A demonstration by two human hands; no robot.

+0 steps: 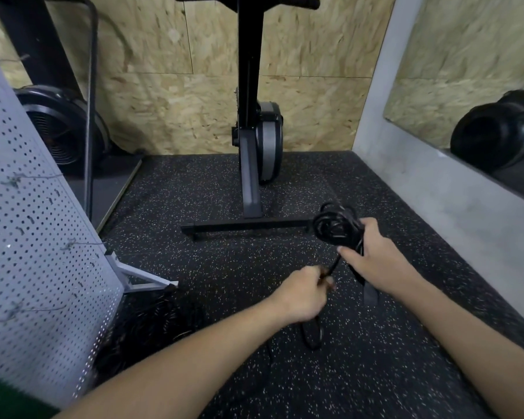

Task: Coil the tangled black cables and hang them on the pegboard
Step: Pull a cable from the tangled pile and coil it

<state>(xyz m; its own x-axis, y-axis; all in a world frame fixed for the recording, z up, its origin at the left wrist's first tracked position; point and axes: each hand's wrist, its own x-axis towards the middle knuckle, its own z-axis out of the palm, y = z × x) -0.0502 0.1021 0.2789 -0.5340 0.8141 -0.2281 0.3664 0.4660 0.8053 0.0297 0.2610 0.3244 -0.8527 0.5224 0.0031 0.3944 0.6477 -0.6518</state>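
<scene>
**Partly coiled cable held between both hands, pegboard off to the left**

Both arms reach out over a speckled black rubber floor. The right hand grips a bundle of black cable wound into a small round coil. The fingers are curled round the lower part of the bundle, so the loops stand up past the hand's far left side. A single strand runs from the coil down and to the left, toward the near side, into the left hand. That hand is closed in a fist round the strand, just beside the right hand and a little nearer. Below the left fist, a dark loop of the same cable hangs down toward the floor. A flat black tail hangs below the right hand; what it is cannot be made out.

The grey perforated pegboard stands at the left edge on a white metal foot, tilted, with small hooks on it, well apart from both hands. At its base, on the near left of the floor, lies a blurred heap of more black cables.

Farther off, an exercise bike stands in the middle against a chipboard wall. A black fan sits at the far left, and a mirror hangs on the right wall.
</scene>
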